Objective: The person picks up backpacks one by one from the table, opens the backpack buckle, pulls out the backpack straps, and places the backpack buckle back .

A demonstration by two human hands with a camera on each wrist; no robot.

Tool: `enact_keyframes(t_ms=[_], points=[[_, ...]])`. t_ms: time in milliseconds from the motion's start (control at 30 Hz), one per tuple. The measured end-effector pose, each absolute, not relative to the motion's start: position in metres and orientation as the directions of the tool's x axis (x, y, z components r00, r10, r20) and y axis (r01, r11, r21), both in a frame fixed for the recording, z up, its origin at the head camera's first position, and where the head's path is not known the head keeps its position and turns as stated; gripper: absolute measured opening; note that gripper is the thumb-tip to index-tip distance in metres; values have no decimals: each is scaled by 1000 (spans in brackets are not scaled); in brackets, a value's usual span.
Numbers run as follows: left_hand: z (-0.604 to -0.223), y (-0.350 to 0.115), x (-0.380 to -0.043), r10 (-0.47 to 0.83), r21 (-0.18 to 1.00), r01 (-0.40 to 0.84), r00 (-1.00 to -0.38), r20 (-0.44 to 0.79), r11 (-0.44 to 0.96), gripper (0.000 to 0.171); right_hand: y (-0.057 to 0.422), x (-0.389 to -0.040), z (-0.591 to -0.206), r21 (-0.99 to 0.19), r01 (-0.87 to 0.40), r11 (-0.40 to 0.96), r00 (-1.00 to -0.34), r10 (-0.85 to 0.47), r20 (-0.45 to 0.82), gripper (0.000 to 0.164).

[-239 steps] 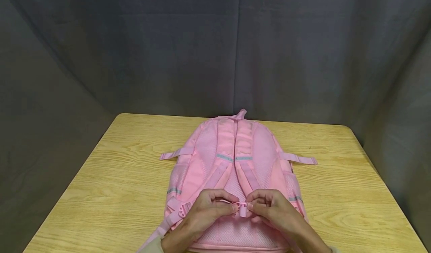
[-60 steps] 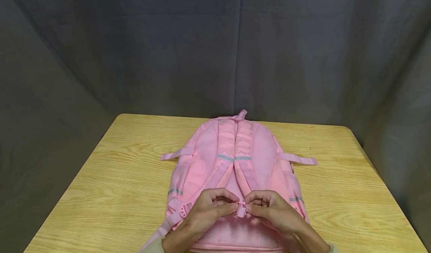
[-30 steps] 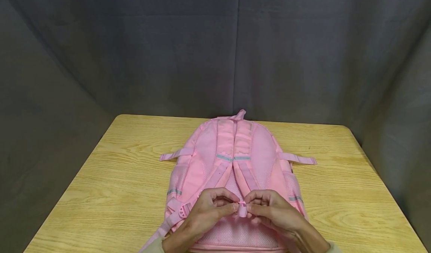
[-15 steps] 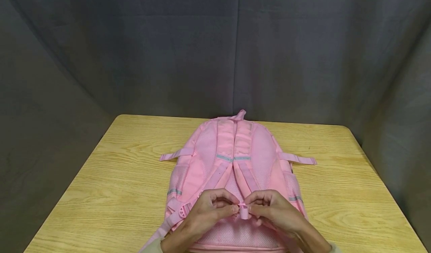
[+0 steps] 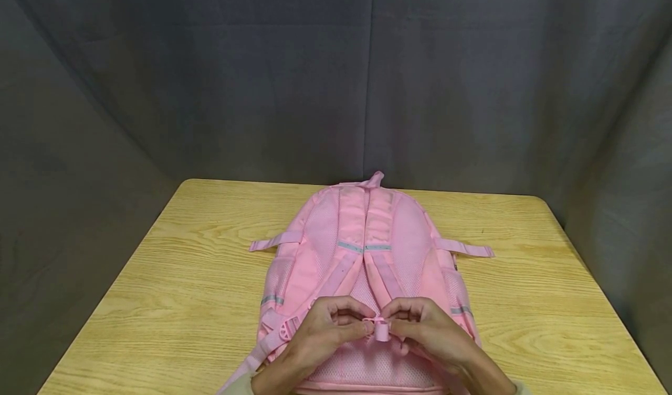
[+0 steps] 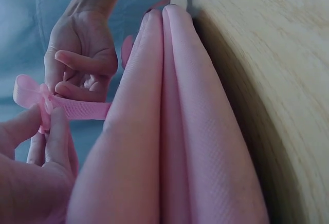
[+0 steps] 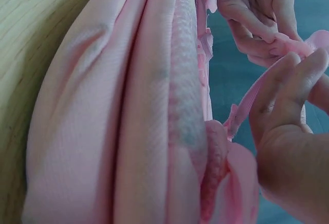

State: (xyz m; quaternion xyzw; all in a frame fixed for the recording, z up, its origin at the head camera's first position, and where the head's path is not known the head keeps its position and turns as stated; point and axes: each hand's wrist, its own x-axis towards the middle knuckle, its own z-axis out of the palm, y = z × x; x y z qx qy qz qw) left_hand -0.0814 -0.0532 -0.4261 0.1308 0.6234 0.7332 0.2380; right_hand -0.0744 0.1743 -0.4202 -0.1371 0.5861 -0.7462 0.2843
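A pink backpack (image 5: pixel 406 231) lies on the table, its back panel and shoulder straps facing up. Over its lower part my left hand (image 5: pixel 333 328) pinches a small pink plastic buckle (image 6: pixel 47 103) between thumb and fingers. My right hand (image 5: pixel 430 331) meets it from the other side, pinching the pink webbing strap (image 5: pixel 382 332) at that buckle. The webbing forms a short loop at the buckle. In the left wrist view another stretch of webbing (image 6: pixel 85 110) runs from there to the bag. Fingertips hide part of the buckle.
Another pink strap with an adjuster (image 5: pixel 287 328) hangs at the bag's lower left. Short side straps (image 5: pixel 467 247) stick out over the wooden table (image 5: pixel 173 278). A dark grey curtain (image 5: pixel 262 91) stands behind the table.
Since 8 seconds ago the webbing at the buckle has turned from a flat hanging end into a rounded loop, shifted slightly right. Both hands stay almost in place; the backpack is still.
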Motion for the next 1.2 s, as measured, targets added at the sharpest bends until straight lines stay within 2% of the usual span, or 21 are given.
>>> enact_keyframes(t_ms=[300, 633, 933, 1200], points=[[-424, -51, -83, 515, 980, -162, -853, -81, -115, 27, 173, -74, -423, -947, 228, -227, -809, -585, -55, 14], [-424, -51, -84, 513, 981, -163, -854, -88, -103, 20, 171, -73, -420, -958, 197, -208, -818, -573, -43, 12], [-424, -52, -83, 499, 982, -160, -862, -91, -97, 22, 172, -72, -417, -971, 213, -113, -838, -532, -122, 9], [-422, -51, -79, 497, 975, -207, -856, -143, -77, 27, 173, -74, -419, -951, 257, -172, -814, -569, -117, 14]])
